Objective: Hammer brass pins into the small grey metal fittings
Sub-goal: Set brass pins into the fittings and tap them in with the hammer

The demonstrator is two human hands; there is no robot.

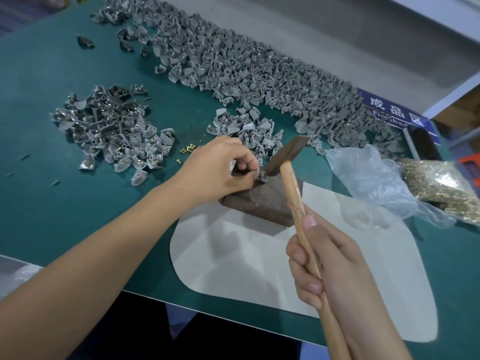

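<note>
Even bright light, wide-angle edge distortion

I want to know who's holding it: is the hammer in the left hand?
No, the right hand grips the hammer; the left hand pinches a fitting.

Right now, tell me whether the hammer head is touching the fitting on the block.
Touching. In the head view the hammer head meets the fitting that the left hand pinches on the block, with no gap visible.

Teal-green table mat (46, 74). Dull grey cast-metal fittings heap (259, 74), upper centre. Dark rusty-brown steel hammer head (287, 157) on pale tan wooden handle (298, 203). Mottled brown metal block (262, 201). Off-white sheet (246, 268). Brass-gold pins bag (441, 188), right; blue sign (394, 110), white lettering.
</note>
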